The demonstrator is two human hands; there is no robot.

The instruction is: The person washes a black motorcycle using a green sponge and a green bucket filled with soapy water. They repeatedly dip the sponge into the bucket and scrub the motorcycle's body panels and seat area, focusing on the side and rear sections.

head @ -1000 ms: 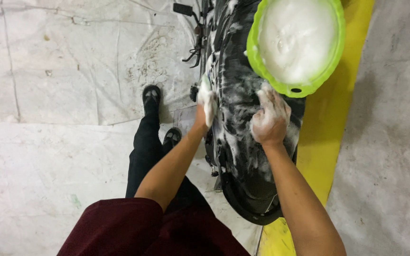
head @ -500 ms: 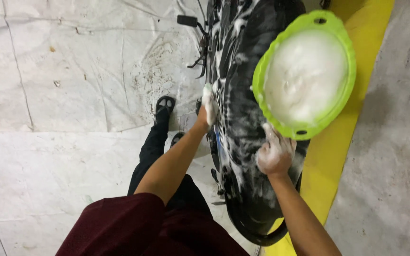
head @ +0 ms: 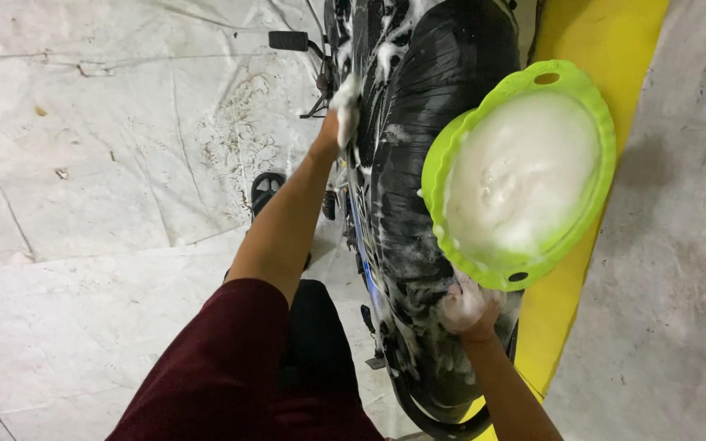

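A black motorcycle (head: 426,122) streaked with white foam stands lengthwise under me. My left hand (head: 341,110), covered in suds, presses on the left side of its body near the footpeg area. My right hand (head: 466,304), also foamy, rests on the rear of the seat, partly hidden under a lime green basin (head: 565,237). The basin sits on the seat and is full of white soapy foam. Whether either hand holds a sponge is hidden by the suds.
Wet grey concrete floor (head: 100,188) spreads to the left, with cracks and soap marks. A yellow painted strip (head: 590,49) runs along the motorcycle's right side, grey floor beyond it. My dark trouser leg and black sandal (head: 265,189) stand beside the bike.
My left hand has slid forward along the bike's left side. My right hand has moved back toward the seat's rear. The view has shifted, so the basin now appears lower.
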